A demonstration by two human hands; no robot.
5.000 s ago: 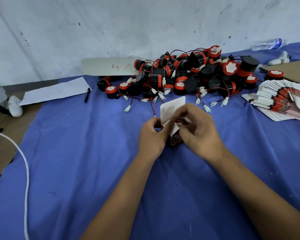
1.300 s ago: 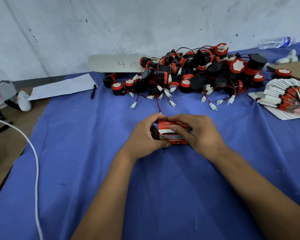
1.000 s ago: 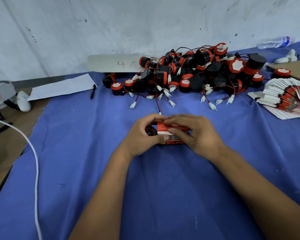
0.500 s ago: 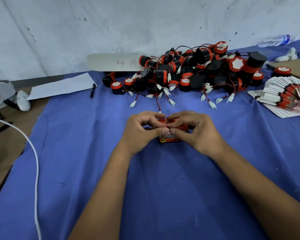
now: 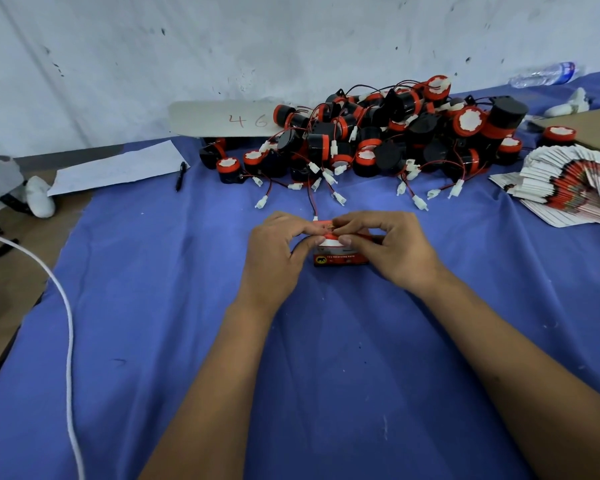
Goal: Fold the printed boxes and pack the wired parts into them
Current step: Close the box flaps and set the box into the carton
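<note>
While the lid is being tucked, these are my notes.
Step in hand: closing the top flap of the printed box (image 5: 340, 259), I judge, with both hands working on it at the middle of the blue cloth (image 5: 153, 306).
Left hand (image 5: 274, 251): curled over the box's left end, thumb and forefinger pinching at the top edge.
Right hand (image 5: 392, 249): fingers bent over the right end and top, fingertips meeting the left hand's at the flap.
How I would do it: press the flap down evenly from both ends and keep the box flat on the cloth so its walls do not bow.
Wire: a red and black lead (image 5: 311, 202) runs from the pile to just beside the far edge of the box; whether it enters the box I cannot tell. I would keep it out of the fold.
Box relative to grip: between both hands, its near printed face showing below the fingers, resting on the cloth.
Supplies: pile of wired parts (image 5: 388, 140) far from the hands; stack of flat boxes (image 5: 568, 188) far right, well apart.
</note>
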